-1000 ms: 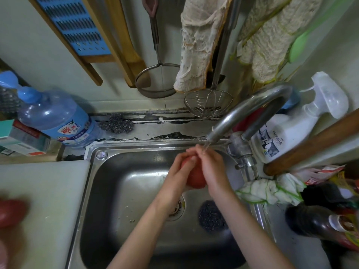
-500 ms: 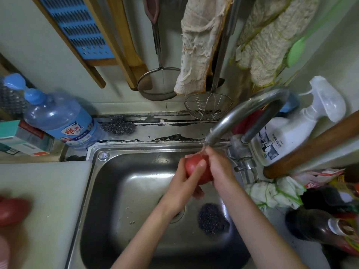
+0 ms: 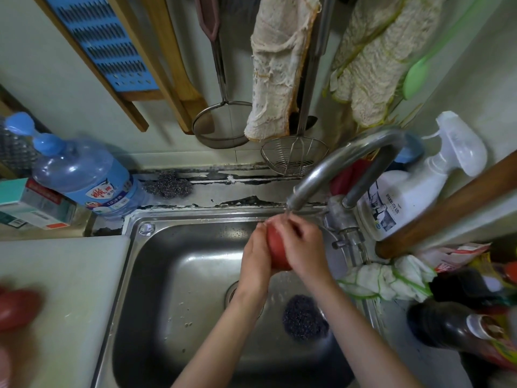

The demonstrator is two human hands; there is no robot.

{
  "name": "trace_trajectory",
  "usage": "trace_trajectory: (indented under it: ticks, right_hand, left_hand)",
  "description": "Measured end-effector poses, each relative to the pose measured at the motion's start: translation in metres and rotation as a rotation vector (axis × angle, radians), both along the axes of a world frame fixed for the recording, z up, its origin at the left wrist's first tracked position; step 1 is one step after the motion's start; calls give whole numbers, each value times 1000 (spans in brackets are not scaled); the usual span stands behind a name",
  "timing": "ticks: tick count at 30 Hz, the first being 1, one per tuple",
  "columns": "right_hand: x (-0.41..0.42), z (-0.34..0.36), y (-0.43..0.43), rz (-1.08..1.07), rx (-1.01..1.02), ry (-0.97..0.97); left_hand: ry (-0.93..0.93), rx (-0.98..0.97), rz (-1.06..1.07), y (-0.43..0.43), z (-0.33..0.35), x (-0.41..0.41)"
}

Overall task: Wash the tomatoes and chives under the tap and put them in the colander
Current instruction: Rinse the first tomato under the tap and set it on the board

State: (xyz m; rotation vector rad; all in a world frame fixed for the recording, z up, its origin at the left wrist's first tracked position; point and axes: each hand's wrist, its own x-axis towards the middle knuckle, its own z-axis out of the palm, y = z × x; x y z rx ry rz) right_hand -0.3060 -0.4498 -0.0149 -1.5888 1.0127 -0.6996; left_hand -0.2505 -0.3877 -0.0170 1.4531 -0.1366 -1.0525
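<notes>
Red round tomato (image 3: 275,249) is sitting between both palms, right under the mouth of the curved steel tap (image 3: 335,166), over the stainless steel sink (image 3: 179,275). I'm cupping its left side with my left hand (image 3: 255,260). My right hand (image 3: 303,247) is wrapping over the top and right side, fingers curled on the skin. Water is hitting its top. Dark wire scouring pad (image 3: 305,320) is lying on the sink floor beside the drain. Second red tomato (image 3: 16,309), blurred, is lying on the pale bench (image 3: 70,275), far left.
</notes>
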Motion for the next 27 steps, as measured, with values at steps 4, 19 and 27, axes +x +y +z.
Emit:
trace_trajectory:
  ticks: [4,19,27]
  right_hand:
    - [5,15,-18,5,722,3]
    - [18,17,-20,171,527,177]
    - [11,10,44,-148,-439,182]
  left_hand:
    - [-81,-14,-17,-1,6,-2]
    - [156,50,-52,-1,21,12]
    - [323,-151,-189,13,9,22]
